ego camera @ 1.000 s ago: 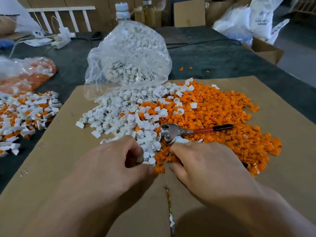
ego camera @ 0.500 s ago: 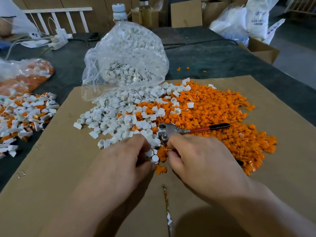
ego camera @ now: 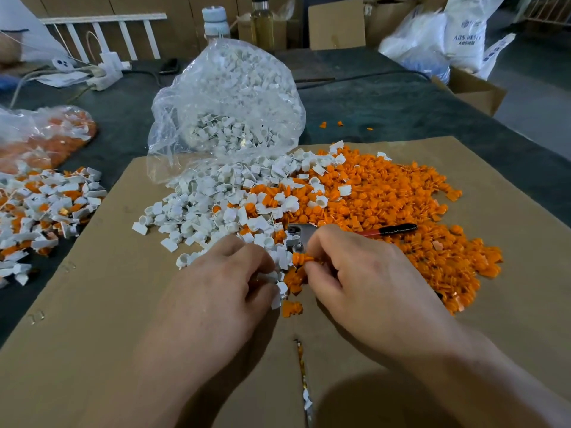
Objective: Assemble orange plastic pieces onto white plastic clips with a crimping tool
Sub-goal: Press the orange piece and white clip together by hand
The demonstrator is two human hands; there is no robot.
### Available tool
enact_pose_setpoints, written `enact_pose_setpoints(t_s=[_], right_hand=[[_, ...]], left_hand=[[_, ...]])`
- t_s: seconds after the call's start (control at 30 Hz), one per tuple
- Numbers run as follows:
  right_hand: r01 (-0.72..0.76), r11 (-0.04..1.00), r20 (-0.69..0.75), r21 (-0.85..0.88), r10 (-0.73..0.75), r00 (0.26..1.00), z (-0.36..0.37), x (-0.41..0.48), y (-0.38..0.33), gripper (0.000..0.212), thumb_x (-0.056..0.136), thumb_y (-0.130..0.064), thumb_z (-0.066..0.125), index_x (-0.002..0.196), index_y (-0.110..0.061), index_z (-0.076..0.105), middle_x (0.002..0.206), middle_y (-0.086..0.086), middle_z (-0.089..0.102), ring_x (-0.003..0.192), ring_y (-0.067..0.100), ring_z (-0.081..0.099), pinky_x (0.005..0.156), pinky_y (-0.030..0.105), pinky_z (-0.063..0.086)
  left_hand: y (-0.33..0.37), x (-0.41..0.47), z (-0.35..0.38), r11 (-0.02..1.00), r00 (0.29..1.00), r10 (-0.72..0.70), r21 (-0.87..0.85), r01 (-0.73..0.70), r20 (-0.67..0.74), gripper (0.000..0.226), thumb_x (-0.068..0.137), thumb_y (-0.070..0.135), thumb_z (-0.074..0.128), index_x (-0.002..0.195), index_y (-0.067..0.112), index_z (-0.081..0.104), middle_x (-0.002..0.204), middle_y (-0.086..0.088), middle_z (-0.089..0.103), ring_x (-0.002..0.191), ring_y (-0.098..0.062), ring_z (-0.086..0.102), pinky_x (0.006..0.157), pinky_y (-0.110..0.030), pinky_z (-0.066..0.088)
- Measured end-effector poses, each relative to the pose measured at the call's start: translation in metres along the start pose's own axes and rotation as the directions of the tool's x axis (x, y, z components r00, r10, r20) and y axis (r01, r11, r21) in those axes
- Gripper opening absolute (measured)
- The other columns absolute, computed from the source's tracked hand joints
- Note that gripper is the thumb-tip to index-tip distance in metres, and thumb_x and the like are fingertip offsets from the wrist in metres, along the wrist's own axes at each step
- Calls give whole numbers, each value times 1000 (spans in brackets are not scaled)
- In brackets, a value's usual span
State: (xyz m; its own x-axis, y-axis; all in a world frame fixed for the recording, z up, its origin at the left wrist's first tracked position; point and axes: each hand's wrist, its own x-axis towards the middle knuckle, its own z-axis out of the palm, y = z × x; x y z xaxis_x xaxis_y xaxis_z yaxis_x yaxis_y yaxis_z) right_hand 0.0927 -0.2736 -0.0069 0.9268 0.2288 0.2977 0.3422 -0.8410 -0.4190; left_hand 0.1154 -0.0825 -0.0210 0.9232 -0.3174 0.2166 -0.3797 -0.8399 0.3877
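1. While the right hand (ego camera: 364, 279) is pinching one orange piece (ego camera: 301, 259) between thumb and forefinger, it is keeping this piece just above the near edge of the heaps, with the round end of the piece pointing to the left.
2. The left hand (ego camera: 222, 291) is curling its fingers around what seems to be a white clip (ego camera: 268, 275). The knuckles are hiding most of it, so the grasp is not fully clear.
3. The two hands are nearly meeting, and the orange piece is sitting just beside the left fingertips.
4. The crimping tool (ego camera: 392, 230) is lying free on the orange heap (ego camera: 401, 196). Its metal head is showing just behind the right fingers, and its red and black handle is pointing to the right.
5. The white heap (ego camera: 200, 211) is spreading to the left of the orange heap. The two are mixing where they are touching, and both are lying on the cardboard sheet (ego camera: 92, 335).
6. A clear bag (ego camera: 228, 103) with more white clips is standing behind the white heap, its mouth opening toward it.
7. A mixed pile (ego camera: 40, 208) of white and orange parts is lying on the dark table (ego camera: 401, 103), at the far left.
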Motion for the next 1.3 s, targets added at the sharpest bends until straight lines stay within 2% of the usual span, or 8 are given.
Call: enact_pose_setpoints(t_s=[0.2,0.33,0.5,0.6,0.77,0.9,1.13,1.3], right_hand=[[-23,999,7,-38,23,1000,-1,0,2,10,96,-26,54,106,-31,55,64,-15,46,55,3,47,44,17,29],[-11,999,29,-31,12,999,-2,1,3,16,99,-27,48,112,-31,58,78,-14,53,68,8,51,55,22,39],[-28,1000,7,-2,28,1000,-3,1,3,21,101,-29,47,118,-32,58,90,-14,60,79,7,56,62,20,45],[-34,999,17,-12,34,999,-2,1,3,22,100,-31,45,119,-32,57,92,-15,59,78,7,56,61,19,43],[-35,999,0,-6,35,999,-1,2,2,14,99,-29,47,96,-30,60,79,-11,57,68,8,55,56,26,46],[-21,1000,-26,-4,21,999,0,2,3,17,99,-25,48,85,-27,57,71,-9,53,64,10,53,52,28,43],[-32,998,-71,62,36,997,1,3,6,14,97,-27,52,84,-30,57,69,-10,54,67,10,54,52,27,42],[-122,944,-48,308,144,988,1,2,10,13,95,-31,56,83,-35,56,68,-4,61,55,12,57,51,32,48]], left_hand=[[3,1,2,997,999,38,62,-38,5,12,86,47,59,93,39,64,95,18,56,80,-8,55,60,-18,39],[4,0,2,997,998,56,56,-56,7,19,87,25,70,101,37,70,93,13,60,77,-13,62,56,-33,52],[1,-2,5,995,998,43,87,-46,37,26,83,25,73,104,39,69,94,14,59,70,-10,57,51,-11,30],[0,0,5,994,998,62,84,-64,24,18,84,29,72,99,38,68,93,14,60,73,-13,61,54,-13,31],[2,2,6,992,997,82,99,-81,-6,8,85,37,61,92,36,65,90,15,60,75,-13,61,54,-20,37],[3,1,6,992,996,80,97,-77,-27,14,86,32,70,99,36,69,95,13,61,79,-15,63,56,-28,48],[5,1,4,989,997,81,125,-83,15,19,86,34,69,105,38,70,99,15,62,82,-13,63,59,-21,39],[5,1,5,992,998,64,112,-64,9,20,91,41,55,108,41,65,101,19,58,86,-8,58,58,-13,30]])
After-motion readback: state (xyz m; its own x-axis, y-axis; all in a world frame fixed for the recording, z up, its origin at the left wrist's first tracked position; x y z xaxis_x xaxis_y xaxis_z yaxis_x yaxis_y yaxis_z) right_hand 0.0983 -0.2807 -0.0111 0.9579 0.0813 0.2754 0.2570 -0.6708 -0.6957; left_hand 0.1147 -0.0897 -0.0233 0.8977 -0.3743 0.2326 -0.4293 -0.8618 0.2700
